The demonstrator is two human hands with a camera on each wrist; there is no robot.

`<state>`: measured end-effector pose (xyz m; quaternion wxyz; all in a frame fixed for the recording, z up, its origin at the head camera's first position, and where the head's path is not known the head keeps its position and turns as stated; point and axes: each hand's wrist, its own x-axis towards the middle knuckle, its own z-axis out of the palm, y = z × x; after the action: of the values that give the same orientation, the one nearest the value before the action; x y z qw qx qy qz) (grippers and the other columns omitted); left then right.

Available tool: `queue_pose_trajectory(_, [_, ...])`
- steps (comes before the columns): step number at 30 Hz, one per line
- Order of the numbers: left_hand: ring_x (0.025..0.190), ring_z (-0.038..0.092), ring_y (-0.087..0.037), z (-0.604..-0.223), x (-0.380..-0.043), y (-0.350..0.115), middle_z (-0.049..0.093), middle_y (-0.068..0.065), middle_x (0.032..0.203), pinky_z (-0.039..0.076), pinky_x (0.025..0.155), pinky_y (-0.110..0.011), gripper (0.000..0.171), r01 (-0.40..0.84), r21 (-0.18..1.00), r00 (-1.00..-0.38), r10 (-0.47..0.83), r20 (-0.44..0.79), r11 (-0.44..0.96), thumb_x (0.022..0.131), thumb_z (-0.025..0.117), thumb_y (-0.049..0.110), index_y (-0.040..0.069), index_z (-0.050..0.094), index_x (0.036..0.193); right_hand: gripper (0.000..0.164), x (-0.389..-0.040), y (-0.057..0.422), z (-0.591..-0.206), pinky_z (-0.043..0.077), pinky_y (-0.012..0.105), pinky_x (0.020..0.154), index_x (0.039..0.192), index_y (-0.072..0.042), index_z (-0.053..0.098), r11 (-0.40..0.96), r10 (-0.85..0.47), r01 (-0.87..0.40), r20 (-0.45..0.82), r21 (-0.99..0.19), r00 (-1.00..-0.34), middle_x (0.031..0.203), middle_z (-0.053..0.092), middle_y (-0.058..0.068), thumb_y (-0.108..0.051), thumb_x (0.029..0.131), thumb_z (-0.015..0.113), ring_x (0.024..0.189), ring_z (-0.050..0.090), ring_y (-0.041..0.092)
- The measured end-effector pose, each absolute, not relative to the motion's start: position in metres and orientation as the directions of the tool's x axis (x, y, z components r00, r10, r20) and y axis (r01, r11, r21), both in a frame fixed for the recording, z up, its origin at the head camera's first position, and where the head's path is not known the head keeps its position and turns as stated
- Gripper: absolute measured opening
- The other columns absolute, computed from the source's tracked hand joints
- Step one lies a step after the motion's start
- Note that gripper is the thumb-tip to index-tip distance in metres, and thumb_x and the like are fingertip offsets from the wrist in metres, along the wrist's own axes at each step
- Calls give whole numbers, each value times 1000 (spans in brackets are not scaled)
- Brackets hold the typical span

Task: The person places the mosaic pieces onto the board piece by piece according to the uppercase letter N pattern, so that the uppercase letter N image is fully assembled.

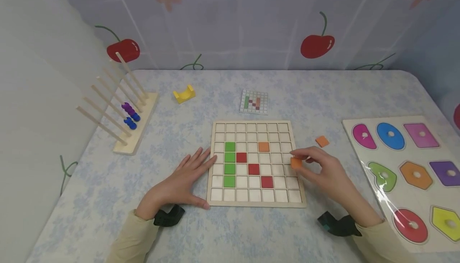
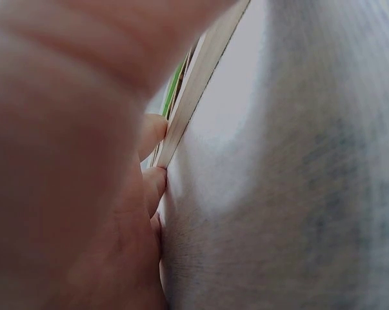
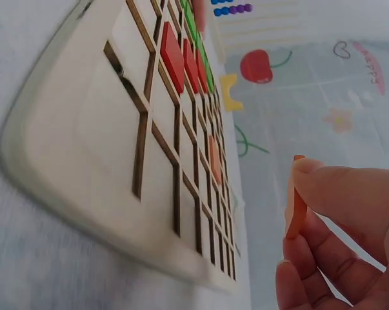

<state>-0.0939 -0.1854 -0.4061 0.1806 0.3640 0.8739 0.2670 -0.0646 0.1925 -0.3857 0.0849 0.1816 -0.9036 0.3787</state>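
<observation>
A wooden grid board (image 1: 256, 204) lies flat on the table, with green tiles (image 1: 229, 168) in one column, red tiles (image 1: 253, 169) on a diagonal and one orange tile (image 1: 264, 146) set in its squares. Between thumb and fingers my right hand (image 1: 325, 171) pinches another orange tile (image 1: 296, 163) over the board's right edge; the right wrist view shows this held tile (image 3: 296, 205) edge-on, raised off the board. My left hand (image 1: 181, 179) rests spread on the table, fingertips and thumb touching the board's left side. A loose orange tile (image 1: 322, 141) lies right of the board.
Behind the board lies a small pattern card (image 1: 254, 101). A yellow curved block (image 1: 185, 94) sits at the back left, near a wooden peg stand (image 1: 135, 135) with blue and purple beads. On the right is a shape puzzle board (image 1: 377, 151) with knobbed pieces.
</observation>
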Motion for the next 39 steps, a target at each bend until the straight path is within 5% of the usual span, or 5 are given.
queue_pose_trajectory(5, [139,-7,-28,-407,-93,-185,1,-10,155,-1,107,-52,114,532,602,-673,729,-125,595,67,78,54,9,16,151,40,-79,167,-394,48,35,74,113,-8,66,574,-313,-353,200,-739,-928,102,62,-2,1,76,76,86,55,16])
queue_pose_trajectory(11, [139,-7,-27,-406,-93,-184,1,-10,155,-1,107,-51,114,528,610,-672,730,-125,591,67,79,53,9,16,151,36,-81,150,-405,48,33,82,113,-9,66,512,-358,-321,142,-797,-923,108,62,-1,-4,78,76,97,59,16])
queue_pose_trajectory(23, [139,-6,-31,-405,-97,-182,1,-14,155,0,106,-53,115,565,595,-656,749,-96,571,66,81,49,6,16,150,33,-81,143,-408,45,36,85,107,-11,68,563,-375,-384,188,-732,-908,104,62,-4,-5,76,78,100,57,16])
queue_pose_trajectory(34, [139,-8,-28,-407,-97,-184,0,-10,156,-1,106,-53,115,558,597,-660,745,-102,576,67,78,55,10,15,151,30,-80,141,-406,47,35,82,106,-10,69,570,-323,-343,180,-747,-929,104,64,-2,-4,78,76,97,59,17])
queue_pose_trajectory(39, [139,-8,-26,-408,-94,-185,0,-8,156,-1,106,-53,114,537,601,-668,733,-125,592,67,76,58,12,15,152,29,-85,162,-397,48,31,74,110,-4,66,576,-173,-304,251,-759,-952,101,65,4,0,82,71,88,59,18])
